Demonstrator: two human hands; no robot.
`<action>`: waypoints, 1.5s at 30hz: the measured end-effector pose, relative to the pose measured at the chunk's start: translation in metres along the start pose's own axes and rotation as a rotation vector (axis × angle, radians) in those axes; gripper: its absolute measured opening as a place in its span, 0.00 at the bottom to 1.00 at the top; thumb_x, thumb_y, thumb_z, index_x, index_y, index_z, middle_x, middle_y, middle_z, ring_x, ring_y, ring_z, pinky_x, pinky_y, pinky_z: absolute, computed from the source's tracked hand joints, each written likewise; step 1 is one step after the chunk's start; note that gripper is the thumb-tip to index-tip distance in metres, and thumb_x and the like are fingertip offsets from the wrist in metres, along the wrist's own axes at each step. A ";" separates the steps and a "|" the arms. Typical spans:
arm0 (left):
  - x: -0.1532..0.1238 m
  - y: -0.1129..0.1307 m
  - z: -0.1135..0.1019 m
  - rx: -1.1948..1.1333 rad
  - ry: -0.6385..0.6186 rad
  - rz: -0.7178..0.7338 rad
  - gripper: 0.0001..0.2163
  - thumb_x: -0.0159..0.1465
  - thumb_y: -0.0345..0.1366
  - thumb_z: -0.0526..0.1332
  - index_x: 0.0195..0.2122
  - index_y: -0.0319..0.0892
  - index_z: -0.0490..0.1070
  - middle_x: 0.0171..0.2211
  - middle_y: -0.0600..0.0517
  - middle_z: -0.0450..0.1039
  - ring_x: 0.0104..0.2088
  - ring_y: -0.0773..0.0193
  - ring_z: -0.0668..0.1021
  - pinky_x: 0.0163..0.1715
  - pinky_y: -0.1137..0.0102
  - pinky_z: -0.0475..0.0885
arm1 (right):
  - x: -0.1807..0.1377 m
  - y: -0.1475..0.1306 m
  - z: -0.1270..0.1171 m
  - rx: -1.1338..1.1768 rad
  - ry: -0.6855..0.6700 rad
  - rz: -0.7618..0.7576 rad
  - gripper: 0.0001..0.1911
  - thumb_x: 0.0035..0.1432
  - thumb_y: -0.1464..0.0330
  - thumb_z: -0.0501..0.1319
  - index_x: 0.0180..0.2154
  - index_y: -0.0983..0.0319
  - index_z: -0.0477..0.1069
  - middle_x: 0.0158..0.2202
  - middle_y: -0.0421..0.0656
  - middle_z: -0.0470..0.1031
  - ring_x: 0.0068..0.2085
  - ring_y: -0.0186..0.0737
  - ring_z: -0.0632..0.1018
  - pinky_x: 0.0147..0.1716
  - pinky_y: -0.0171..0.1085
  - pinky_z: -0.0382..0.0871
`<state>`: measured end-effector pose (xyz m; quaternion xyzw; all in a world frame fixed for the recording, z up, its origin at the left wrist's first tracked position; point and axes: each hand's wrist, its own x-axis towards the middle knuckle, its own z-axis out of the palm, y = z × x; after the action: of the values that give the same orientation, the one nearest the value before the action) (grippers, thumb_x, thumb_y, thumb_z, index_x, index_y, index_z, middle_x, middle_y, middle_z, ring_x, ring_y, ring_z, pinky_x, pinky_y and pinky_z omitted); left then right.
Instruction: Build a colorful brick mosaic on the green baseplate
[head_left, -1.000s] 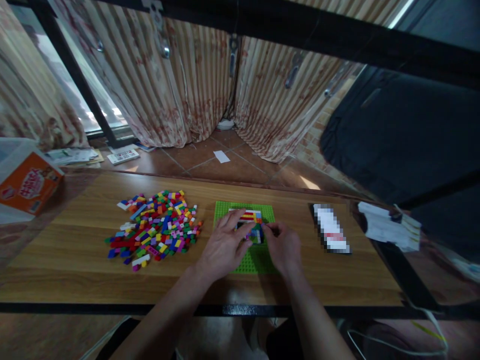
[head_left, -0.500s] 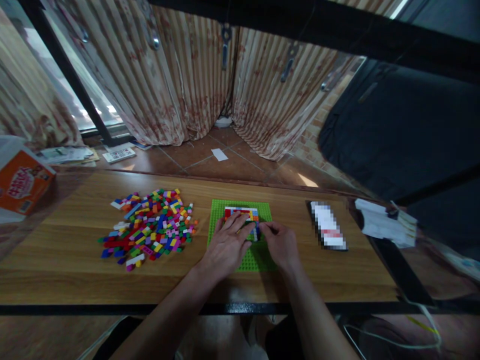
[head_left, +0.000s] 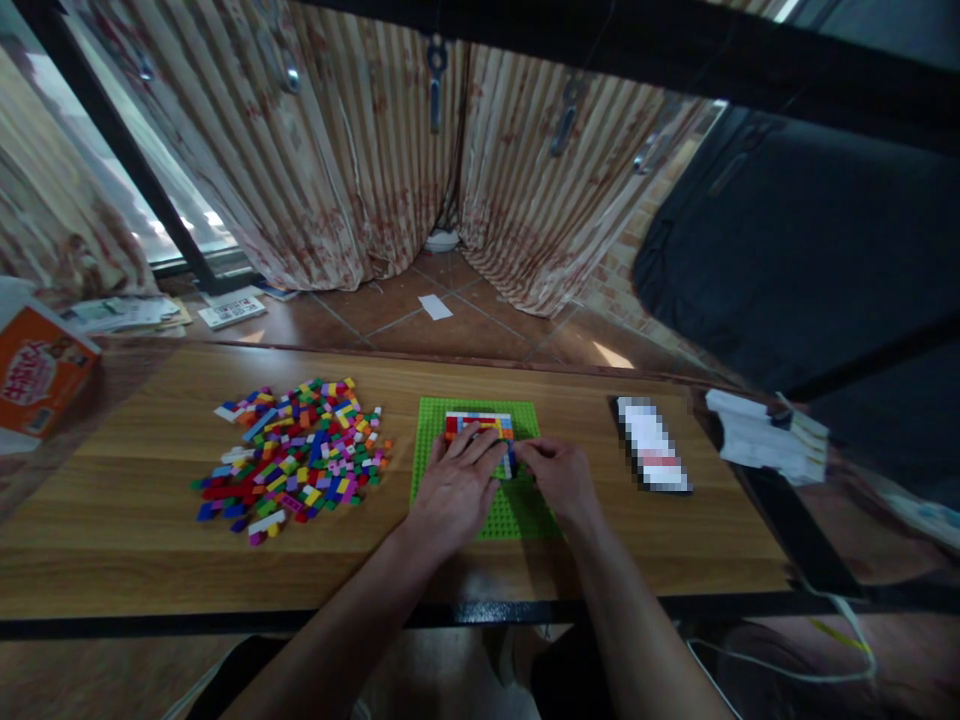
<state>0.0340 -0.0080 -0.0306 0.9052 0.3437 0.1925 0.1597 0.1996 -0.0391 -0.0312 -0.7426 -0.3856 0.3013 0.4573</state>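
Observation:
A green studded baseplate [head_left: 517, 515] lies on the table, bearing a low build of toy bricks [head_left: 459, 424] in white, red, yellow and blue. My left hand [head_left: 457, 485] rests over the build, its fingers stretched out and covering much of it. At the build's right edge, the thumb and forefinger of my right hand [head_left: 559, 475] are pinched together on a small dark blue brick [head_left: 514, 455]. That brick is partly hidden by the fingers, and I cannot tell whether it is pressed onto the plate.
Left of the baseplate is a wide heap of loose, mixed-colour bricks [head_left: 300, 460]. A phone [head_left: 652, 445] with a blurred-out screen lies to the right. An orange and white box [head_left: 45, 370] stands at the far left, and papers [head_left: 765, 435] sit off the right end.
The view has shifted slightly. My right hand's fingertips stay at the build's right edge with only a small movement, and my left hand remains over the bricks.

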 end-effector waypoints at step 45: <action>-0.009 0.002 0.003 0.043 0.025 -0.051 0.26 0.65 0.34 0.58 0.64 0.42 0.60 0.66 0.42 0.60 0.67 0.47 0.61 0.64 0.45 0.57 | -0.003 -0.006 0.013 -0.351 0.078 -0.088 0.20 0.59 0.52 0.60 0.36 0.61 0.80 0.34 0.49 0.83 0.36 0.45 0.81 0.35 0.39 0.70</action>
<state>0.0306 -0.0164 -0.0344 0.8969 0.3725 0.1921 0.1408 0.1864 -0.0341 -0.0306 -0.8045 -0.4465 0.1802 0.3478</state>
